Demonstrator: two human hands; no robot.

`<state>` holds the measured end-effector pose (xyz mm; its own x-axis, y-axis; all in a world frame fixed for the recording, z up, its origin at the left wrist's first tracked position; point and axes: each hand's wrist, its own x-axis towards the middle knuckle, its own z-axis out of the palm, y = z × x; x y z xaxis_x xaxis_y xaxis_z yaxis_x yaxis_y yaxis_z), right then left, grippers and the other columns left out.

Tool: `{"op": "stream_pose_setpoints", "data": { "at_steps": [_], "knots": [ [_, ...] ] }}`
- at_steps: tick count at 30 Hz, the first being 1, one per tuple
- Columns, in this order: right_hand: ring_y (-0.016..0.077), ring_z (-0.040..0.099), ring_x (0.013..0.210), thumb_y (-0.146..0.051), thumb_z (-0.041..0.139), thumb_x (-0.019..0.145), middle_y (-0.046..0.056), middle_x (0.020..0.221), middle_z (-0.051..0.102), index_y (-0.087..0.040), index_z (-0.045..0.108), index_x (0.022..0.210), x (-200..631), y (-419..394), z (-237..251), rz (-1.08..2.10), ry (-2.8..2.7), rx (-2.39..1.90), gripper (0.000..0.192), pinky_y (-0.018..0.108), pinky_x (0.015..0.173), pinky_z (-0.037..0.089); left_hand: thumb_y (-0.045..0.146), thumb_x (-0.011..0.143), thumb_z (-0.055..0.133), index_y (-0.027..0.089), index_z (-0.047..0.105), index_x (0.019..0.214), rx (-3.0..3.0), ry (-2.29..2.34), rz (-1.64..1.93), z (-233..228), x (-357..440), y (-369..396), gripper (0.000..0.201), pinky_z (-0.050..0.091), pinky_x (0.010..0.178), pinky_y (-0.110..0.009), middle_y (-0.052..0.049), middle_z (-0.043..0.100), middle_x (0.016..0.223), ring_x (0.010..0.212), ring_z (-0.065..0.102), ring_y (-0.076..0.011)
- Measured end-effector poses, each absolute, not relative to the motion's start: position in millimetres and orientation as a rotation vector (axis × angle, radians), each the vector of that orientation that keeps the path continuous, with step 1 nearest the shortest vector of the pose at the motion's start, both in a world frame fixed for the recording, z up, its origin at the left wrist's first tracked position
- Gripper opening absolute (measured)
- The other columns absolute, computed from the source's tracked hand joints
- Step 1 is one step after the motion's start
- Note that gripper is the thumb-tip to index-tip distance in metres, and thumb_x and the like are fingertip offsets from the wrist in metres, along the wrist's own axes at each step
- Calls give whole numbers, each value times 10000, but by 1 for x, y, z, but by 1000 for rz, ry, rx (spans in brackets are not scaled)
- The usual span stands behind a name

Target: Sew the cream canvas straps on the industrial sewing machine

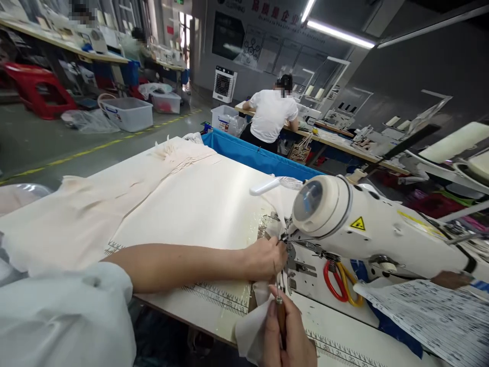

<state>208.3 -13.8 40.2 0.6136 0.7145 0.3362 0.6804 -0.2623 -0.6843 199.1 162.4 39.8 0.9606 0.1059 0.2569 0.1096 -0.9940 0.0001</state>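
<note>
While the left hand (pixel 265 257) pinches a fold of cream fabric (pixel 263 293) right at the needle area of the white sewing machine (pixel 367 227), the right hand (pixel 286 334) closes round a thin wooden-handled tool (pixel 280 316), its tip pointing up toward the same spot. More of the pale cloth (pixel 114 204) lies spread across the worktable (pixel 206 204). Red and yellow scissors (pixel 340 283) rest under the machine arm. Farther back, a person in a white shirt (pixel 272 116) sits at another bench.

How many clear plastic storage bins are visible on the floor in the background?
3: one large bin beside the yellow floor line, one behind it, and one near the seated person. Others may be hidden under benches.
</note>
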Motion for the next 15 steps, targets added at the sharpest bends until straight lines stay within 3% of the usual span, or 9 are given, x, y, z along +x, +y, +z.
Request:
{"op": "stream_pose_setpoints", "data": {
  "at_steps": [5,8,12,15],
  "knots": [
    [257,729,966,-469,363,1009,115,1085,747,-212,642,1155,219,-26,27,73,-1094,-1970,406,299,797,559,116,922,520,106,664,895,-3123,-361,-562,29,200,174,147,534,628,-329,-136,656,917,855,597,-245],
    [246,747,873,-468,354,1016,107,1060,755,-212,625,1178,238,-31,22,52,-1080,-2045,406,278,681,563,136,903,545,128,687,873,-3288,-447,-741,24,196,187,144,546,789,-359,-101,677,910,888,620,-226],
    [225,754,732,-424,338,1029,119,948,770,-123,560,1251,260,-23,22,-16,-1245,-2119,435,250,513,529,155,891,552,159,706,830,-3573,-454,-930,22,192,200,166,517,812,-321,-60,694,889,875,634,-191],
    [188,749,680,-329,296,1040,114,940,774,-100,599,1191,265,-11,25,-191,-1368,-2097,408,225,476,518,220,891,555,171,695,795,-3708,-526,-965,24,192,203,177,504,792,-318,-58,688,887,867,624,-194]
  ]
}}
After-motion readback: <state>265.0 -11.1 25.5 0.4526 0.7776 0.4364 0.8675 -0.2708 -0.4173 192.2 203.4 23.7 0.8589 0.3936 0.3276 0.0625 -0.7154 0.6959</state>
